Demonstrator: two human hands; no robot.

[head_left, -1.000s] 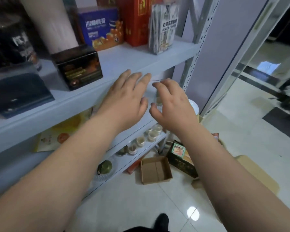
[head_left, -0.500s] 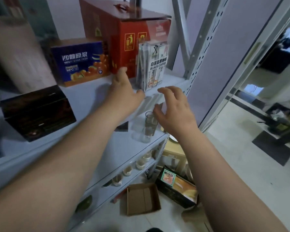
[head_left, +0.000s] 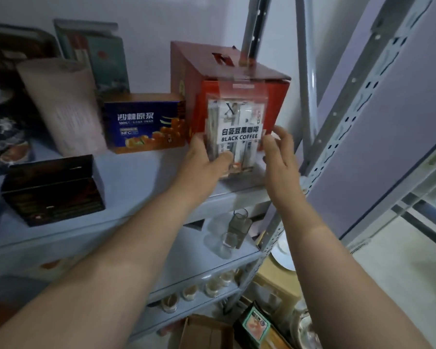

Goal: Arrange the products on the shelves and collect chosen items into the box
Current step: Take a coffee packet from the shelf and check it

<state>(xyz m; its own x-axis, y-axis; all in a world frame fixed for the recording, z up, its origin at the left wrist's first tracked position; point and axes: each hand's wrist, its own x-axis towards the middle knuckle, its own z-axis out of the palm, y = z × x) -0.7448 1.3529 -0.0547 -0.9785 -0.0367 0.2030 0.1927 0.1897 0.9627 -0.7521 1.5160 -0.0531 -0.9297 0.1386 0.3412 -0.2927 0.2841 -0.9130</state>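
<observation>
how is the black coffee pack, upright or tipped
Upright: black coffee pack label reads level; left hand and right hand hold its sides.

One view only, from a wide-angle camera worn on the head. It faces forward and somewhat downward at the right end of the shelf unit (head_left: 141, 177). The range is close. Both forearms run up from the bottom edge, and the left hand (head_left: 202, 162) and right hand (head_left: 280, 157) meet on the coffee pack (head_left: 237, 137) near centre. The lower shelves and the cardboard box (head_left: 207, 333) on the floor lie along the bottom edge.
</observation>
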